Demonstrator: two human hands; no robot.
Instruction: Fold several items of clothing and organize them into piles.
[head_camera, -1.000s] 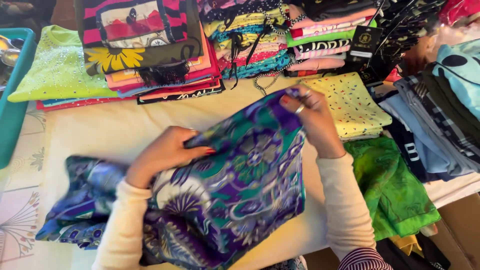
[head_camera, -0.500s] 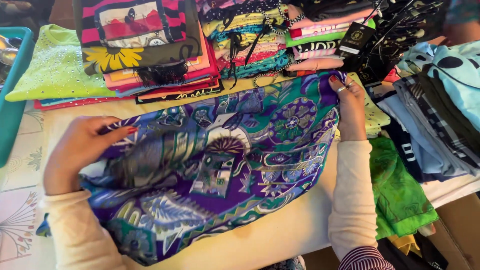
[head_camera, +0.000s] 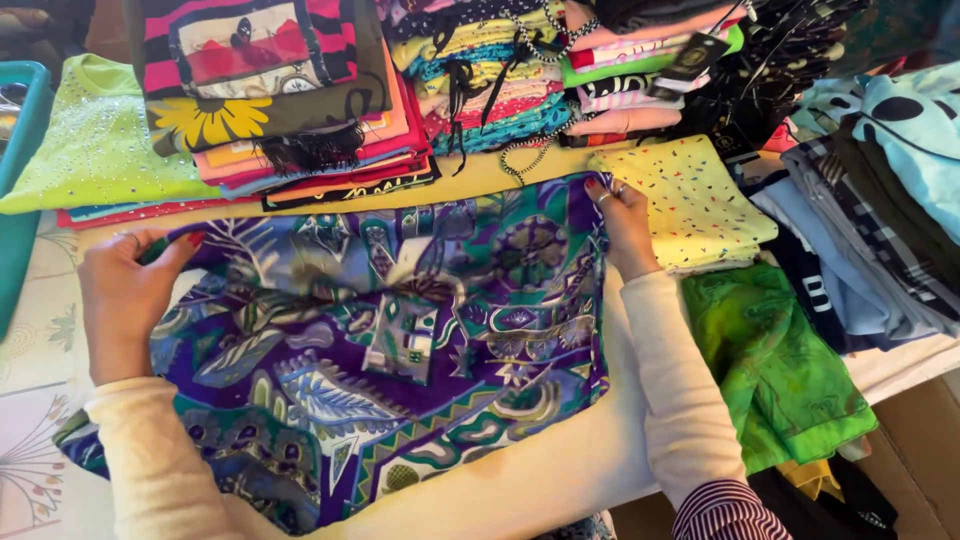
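The purple patterned scarf (head_camera: 400, 350) is spread flat on the table (head_camera: 560, 470), its long axis running left to right. Its upper corners are pinched by the left hand (head_camera: 125, 290) and the right hand (head_camera: 625, 225), both equally near; the cloth lies below the fingers.

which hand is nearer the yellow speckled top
Right. The right hand grips the scarf edge right beside the yellow speckled top; the left hand holds the scarf's far end.
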